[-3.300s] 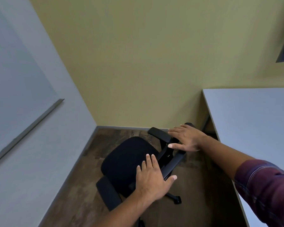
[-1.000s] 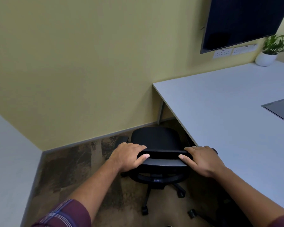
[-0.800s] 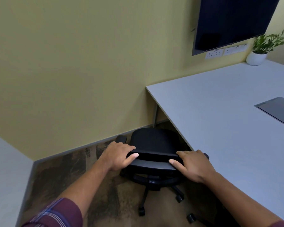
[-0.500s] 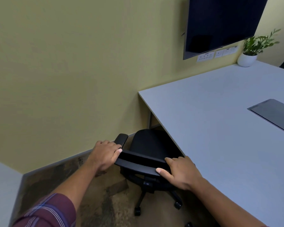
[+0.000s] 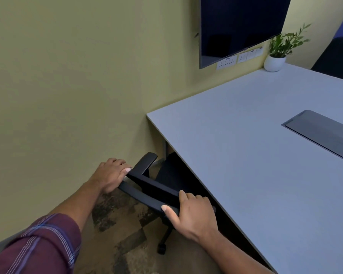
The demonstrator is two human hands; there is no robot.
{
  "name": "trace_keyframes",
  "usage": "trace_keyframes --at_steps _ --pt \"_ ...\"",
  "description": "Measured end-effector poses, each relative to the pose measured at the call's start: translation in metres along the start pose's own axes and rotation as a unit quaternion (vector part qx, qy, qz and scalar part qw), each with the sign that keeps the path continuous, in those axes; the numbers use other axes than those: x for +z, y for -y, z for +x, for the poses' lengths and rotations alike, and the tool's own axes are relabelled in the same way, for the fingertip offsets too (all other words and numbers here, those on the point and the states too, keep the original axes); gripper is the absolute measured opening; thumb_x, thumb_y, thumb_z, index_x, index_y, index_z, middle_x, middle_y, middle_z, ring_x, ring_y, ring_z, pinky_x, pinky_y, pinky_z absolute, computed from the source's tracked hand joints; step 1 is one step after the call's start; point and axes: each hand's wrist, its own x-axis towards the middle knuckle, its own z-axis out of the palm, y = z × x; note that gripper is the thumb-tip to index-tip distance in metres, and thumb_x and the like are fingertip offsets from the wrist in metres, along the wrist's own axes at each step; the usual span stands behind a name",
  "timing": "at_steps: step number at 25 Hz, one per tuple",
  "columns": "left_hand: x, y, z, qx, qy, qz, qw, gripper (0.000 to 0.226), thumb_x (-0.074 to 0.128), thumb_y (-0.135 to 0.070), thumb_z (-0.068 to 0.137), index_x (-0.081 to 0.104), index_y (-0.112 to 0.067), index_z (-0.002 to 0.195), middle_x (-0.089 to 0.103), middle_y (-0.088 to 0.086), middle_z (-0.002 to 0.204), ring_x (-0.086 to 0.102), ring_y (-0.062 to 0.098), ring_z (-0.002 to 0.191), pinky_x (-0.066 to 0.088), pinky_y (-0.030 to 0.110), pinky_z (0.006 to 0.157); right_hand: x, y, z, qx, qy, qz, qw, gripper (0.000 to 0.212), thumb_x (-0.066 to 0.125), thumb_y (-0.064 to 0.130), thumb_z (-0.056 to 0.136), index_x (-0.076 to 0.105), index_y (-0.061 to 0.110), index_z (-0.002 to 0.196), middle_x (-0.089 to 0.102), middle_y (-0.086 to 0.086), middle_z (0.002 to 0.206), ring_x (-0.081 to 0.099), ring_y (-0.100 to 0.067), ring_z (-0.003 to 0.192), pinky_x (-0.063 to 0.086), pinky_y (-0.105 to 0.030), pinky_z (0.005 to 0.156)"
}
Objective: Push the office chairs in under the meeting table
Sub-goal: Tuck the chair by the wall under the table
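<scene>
Light: soft, even, moderately bright — no visible source | Shadows: deep under the table point(image 5: 255, 175), faint on the wall point(image 5: 67, 86) | Glare: dim reflections on the dark screen point(image 5: 240, 24) | Blur: slight softness, plant point(image 5: 285, 41) smeared | Distortion: wide-angle — table edge and screen lean.

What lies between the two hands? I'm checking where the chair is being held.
In the head view, the chair's black backrest top spans between the left hand and right hand; nothing else.
</scene>
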Motion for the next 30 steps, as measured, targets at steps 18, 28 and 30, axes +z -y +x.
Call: trace_keyframes --at_steps 18,28,30 --pt "-0.032 0.059 0.237 0.151 -0.018 -0.012 0.988 0.1 0.007 -0.093 0.086 0.069 -0.035 0.138 0.062 -0.003 0.144 0.049 0.027 0.135 0.044 0.048 0.104 0.008 0.051 0.153 0.152 -0.016 0.017 0.988 0.103 0.004 0.089 0.095 0.043 0.017 0.158 0.065 -0.005 0.141 0.064 -0.03 0.121 0.05 -0.047 0.102" --pt "-0.044 0.074 0.322 0.208 -0.031 -0.011 0.977 0.091 0.015 -0.085 0.091 0.07 -0.031 0.141 0.063 -0.001 0.148 0.049 0.028 0.139 0.044 0.05 0.107 0.013 0.065 0.216 0.224 -0.016 0.021 0.974 0.108 0.001 0.089 0.094 0.039 0.013 0.16 0.065 -0.01 0.141 0.064 -0.033 0.121 0.052 -0.05 0.102" --pt "-0.047 0.077 0.337 0.219 -0.029 -0.014 0.975 0.089 0.018 -0.084 0.091 0.07 -0.032 0.14 0.064 -0.002 0.147 0.05 0.028 0.137 0.045 0.05 0.106 0.015 0.069 0.227 0.236 -0.02 0.021 0.971 0.108 0.001 0.089 0.095 0.041 0.012 0.159 0.065 -0.011 0.139 0.064 -0.034 0.119 0.053 -0.052 0.101"
